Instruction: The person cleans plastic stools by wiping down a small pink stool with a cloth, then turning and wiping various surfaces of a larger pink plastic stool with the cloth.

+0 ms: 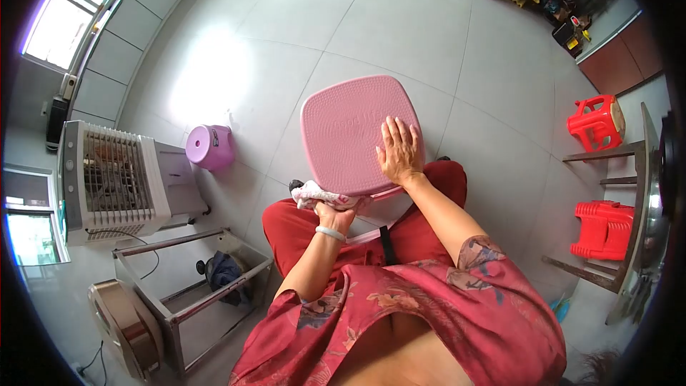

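At the frame's centre, the pink stool shows its nearly square top. The left hand, its grip closed on a cloth, meets the lower edge; the right hand rests open on the right side.

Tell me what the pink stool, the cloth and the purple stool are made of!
The pink stool looks like plastic, fairly matte: its top has an even, moulded pattern of bumps. The cloth in the left hand seems to be soft fabric, maybe cotton, because it bunches and folds. The purple stool looks like plastic too, smooth and a bit shiny, with rounded edges.
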The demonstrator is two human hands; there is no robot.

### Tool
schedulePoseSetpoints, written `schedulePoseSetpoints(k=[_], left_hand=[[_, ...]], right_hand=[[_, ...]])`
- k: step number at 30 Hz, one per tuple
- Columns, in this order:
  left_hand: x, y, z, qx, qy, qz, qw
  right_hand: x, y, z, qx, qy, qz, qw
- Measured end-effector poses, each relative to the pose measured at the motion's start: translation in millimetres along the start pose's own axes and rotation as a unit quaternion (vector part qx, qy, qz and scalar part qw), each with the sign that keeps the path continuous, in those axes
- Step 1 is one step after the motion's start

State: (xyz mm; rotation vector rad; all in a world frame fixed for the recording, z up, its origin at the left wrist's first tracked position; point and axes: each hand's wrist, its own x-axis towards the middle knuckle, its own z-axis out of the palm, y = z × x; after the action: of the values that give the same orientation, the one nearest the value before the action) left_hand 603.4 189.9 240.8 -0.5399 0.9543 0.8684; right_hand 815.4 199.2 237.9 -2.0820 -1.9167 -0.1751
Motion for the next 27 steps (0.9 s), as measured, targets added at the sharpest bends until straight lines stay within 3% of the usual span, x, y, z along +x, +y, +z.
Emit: schedulePoseSetpoints(k=[3, 6, 10, 13, 14, 17, 20, 21, 22, 23, 24, 26, 27], left_hand=[[16.9, -11.0, -19.4, -0.063, -0.039, -0.038, 0.996], [34.7, -53.1, -23.5, -0.081, -0.003, -0.035, 0.996], [54.8, -101.6, -7.3, -0.115, -0.037, -0.132, 0.984], [47.2, -98.6, -4.3, -0.064, -0.063, -0.164, 0.982], [34.2, -96.8, 1.2, -0.008, -0.028, -0.134, 0.991], [-2.2, -84.5, 6.2, 0.054, -0.103, -0.176, 0.978], [-37.8, -75.7, 28.9, 0.229, -0.127, -0.050, 0.964], [-39.2, -67.0, 31.5, 0.290, -0.159, -0.019, 0.943], [-30.6, -59.8, 38.8, 0.322, -0.220, 0.022, 0.921], [-22.1, -52.6, 46.1, 0.345, -0.277, 0.067, 0.894], [3.4, -28.9, 49.0, 0.414, -0.250, 0.039, 0.874], [3.9, -16.1, 65.3, 0.586, -0.160, 0.185, 0.772], [-4.2, -19.6, 72.0, 0.662, -0.093, 0.351, 0.656]], right_hand=[[0.8, -1.5, 2.3, 0.006, 0.004, 0.003, 1.000], [-0.9, 0.3, 5.7, 0.015, 0.004, 0.010, 1.000], [-0.8, 0.7, 2.5, 0.011, 0.011, 0.007, 1.000], [-0.8, 3.0, 6.3, 0.031, 0.028, 0.010, 0.999], [0.7, 3.7, 7.2, 0.049, 0.039, 0.008, 0.998], [-3.4, 13.3, 13.4, 0.108, 0.045, 0.023, 0.993], [9.9, 21.3, 19.6, 0.217, 0.045, 0.062, 0.973], [9.4, 21.0, 14.2, 0.435, 0.016, 0.116, 0.893], [8.6, 9.4, -24.5, 0.627, -0.017, 0.165, 0.761], [6.4, 3.2, -46.1, 0.783, -0.048, 0.204, 0.586], [3.8, 5.3, -37.6, 0.858, -0.063, 0.207, 0.466], [6.5, -4.0, -56.7, 0.840, -0.023, 0.249, 0.481], [9.6, -6.3, -63.6, 0.830, -0.001, 0.269, 0.488]])
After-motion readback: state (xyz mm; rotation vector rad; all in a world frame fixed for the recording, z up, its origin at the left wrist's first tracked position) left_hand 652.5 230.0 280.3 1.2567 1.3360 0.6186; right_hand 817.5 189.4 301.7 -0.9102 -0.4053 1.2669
